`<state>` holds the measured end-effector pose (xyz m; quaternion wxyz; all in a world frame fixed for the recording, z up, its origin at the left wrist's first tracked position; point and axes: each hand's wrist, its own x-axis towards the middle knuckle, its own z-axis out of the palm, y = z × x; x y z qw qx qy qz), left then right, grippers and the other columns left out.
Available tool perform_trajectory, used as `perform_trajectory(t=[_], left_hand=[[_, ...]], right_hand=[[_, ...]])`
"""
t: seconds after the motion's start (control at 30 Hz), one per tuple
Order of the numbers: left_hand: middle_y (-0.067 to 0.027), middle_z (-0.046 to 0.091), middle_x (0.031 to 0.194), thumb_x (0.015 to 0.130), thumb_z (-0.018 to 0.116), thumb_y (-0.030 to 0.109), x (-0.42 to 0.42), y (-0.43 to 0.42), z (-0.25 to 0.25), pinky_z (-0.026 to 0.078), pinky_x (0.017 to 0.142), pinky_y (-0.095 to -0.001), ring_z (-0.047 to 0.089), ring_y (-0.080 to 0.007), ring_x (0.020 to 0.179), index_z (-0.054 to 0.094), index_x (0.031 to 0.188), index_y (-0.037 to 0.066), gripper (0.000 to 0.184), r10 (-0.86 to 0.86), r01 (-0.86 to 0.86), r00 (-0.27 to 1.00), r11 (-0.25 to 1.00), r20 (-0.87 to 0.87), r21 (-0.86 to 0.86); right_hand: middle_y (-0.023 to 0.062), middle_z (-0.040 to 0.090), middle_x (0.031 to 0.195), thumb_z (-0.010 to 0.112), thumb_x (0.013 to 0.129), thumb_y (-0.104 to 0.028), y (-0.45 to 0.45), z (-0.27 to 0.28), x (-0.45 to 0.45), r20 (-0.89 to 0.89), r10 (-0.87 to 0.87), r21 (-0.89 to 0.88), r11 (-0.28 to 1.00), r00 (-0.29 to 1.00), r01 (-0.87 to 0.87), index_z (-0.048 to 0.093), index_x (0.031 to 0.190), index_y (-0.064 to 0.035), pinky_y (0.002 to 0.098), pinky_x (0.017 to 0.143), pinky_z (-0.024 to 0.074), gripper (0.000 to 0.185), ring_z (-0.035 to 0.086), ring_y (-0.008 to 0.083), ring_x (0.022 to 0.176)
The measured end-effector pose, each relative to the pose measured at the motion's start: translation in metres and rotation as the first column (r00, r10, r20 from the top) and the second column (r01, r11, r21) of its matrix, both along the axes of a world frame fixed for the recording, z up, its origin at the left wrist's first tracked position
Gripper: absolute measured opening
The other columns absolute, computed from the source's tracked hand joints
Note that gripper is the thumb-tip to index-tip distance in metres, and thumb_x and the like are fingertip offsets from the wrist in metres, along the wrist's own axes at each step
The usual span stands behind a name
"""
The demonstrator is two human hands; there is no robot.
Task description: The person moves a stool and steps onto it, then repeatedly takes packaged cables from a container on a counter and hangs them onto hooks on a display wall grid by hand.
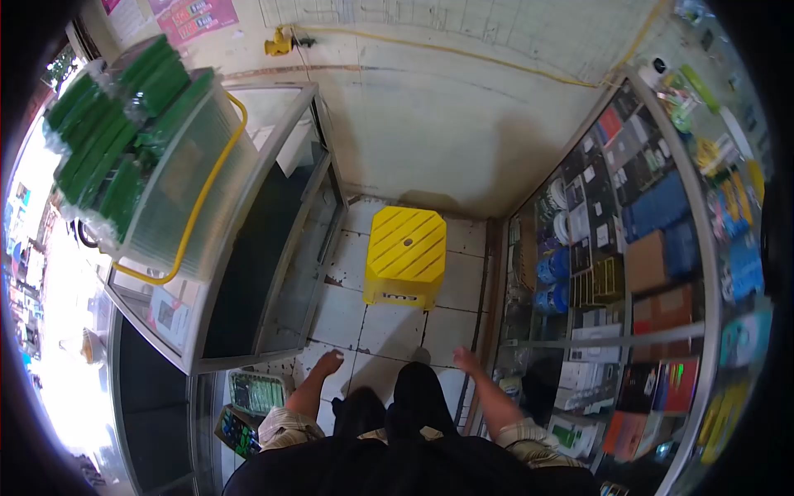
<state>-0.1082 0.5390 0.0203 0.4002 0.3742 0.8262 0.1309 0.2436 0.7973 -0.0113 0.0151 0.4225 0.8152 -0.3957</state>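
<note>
My left hand hangs above the tiled floor, left of my legs, its fingers curled in. Nothing shows in it. My right hand hangs to the right of my legs, likewise curled, with no object visible in it. Both hands are small in view and touch nothing. Ahead of them, a yellow plastic step stool with a ridged top stands upright on the floor, apart from both hands.
At left stands a glass display case, topped by a clear plastic box with a yellow handle and green packs. Baskets sit below. A glass cabinet of boxed goods lines the right. A wall closes the far end.
</note>
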Motion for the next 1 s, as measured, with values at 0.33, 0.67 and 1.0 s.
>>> perform_trajectory(t=[0.33, 0.67, 1.0], left_hand=[[-0.0216, 0.045, 0.112, 0.076, 0.058, 0.020, -0.038, 0.189, -0.031, 0.030, 0.091, -0.0459, 0.039, -0.0364, 0.106, 0.042, 0.116, 0.000, 0.048, 0.231, -0.149, 0.952, 0.922, -0.199, 0.357], [-0.0203, 0.042, 0.122, 0.089, 0.047, 0.032, -0.072, 0.258, -0.101, 0.031, 0.096, -0.0320, 0.042, -0.0259, 0.112, 0.028, 0.129, -0.002, 0.056, 0.413, -0.578, 0.809, 0.687, 0.419, 0.439], [-0.0151, 0.040, 0.124, 0.091, 0.044, 0.025, -0.017, 0.202, -0.091, 0.030, 0.097, -0.0314, 0.038, -0.0221, 0.114, 0.025, 0.130, -0.001, 0.051, 0.449, -0.688, 0.703, 0.626, 0.551, 0.368]], right_hand=[[0.0187, 0.055, 0.109, 0.052, 0.084, -0.032, 0.194, 0.010, -0.126, -0.001, -0.171, -0.214, 0.962, 0.985, 0.167, 0.045, 0.117, 0.0015, 0.0389, 0.085, 0.0416, 0.047, 0.053, 0.0311, 0.101], [0.0145, 0.053, 0.113, 0.065, 0.075, -0.038, 0.180, -0.075, -0.203, -0.194, -0.552, -0.546, 0.748, 0.811, 0.378, 0.035, 0.126, -0.0017, 0.0325, 0.088, 0.0388, 0.069, 0.051, 0.0244, 0.104], [0.0094, 0.053, 0.112, 0.061, 0.080, -0.031, 0.121, -0.024, -0.164, -0.067, -0.555, -0.577, 0.699, 0.829, 0.422, 0.041, 0.121, -0.0025, 0.0297, 0.089, 0.0371, 0.054, 0.051, 0.0189, 0.101]])
